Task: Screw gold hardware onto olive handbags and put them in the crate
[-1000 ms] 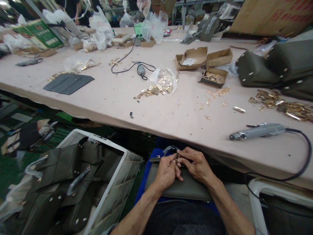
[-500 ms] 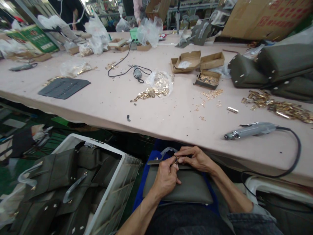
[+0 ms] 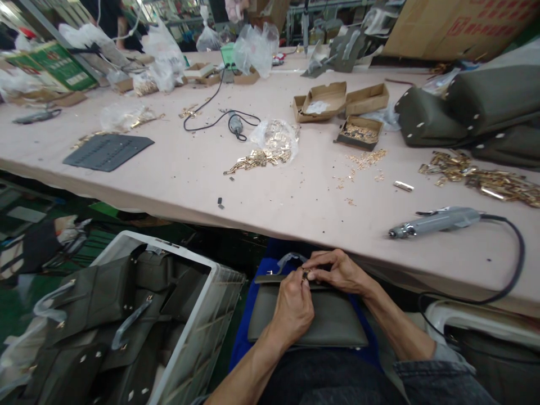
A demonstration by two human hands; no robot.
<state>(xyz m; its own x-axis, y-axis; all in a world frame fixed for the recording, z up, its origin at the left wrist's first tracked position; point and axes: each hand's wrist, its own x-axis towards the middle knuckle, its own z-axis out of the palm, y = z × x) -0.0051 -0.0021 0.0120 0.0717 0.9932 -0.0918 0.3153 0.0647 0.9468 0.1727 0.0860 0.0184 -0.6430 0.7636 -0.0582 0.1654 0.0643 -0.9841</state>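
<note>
A dark olive handbag [image 3: 312,320] lies on my lap over a blue cloth [image 3: 244,329], with its handle [image 3: 289,260] wrapped in clear plastic. My left hand [image 3: 294,304] is closed in a pinch at the bag's top edge. Beside it, my right hand [image 3: 337,272] pinches the same small shiny metal fitting [image 3: 305,275] between thumb and forefinger. The fingers cover most of the fitting, so its exact kind does not show.
A grey electric screwdriver [image 3: 439,221] with a black cord lies at the table's right front. Gold metal pieces [image 3: 257,160] spill from a plastic bag. Small cardboard boxes [image 3: 358,134] hold tiny parts. At left stands a white crate [image 3: 198,332] full of olive bags.
My left hand has turned slightly and its lower fingers have curled in. My right hand keeps its pinch at nearly the same spot. The view has shifted a little.
</note>
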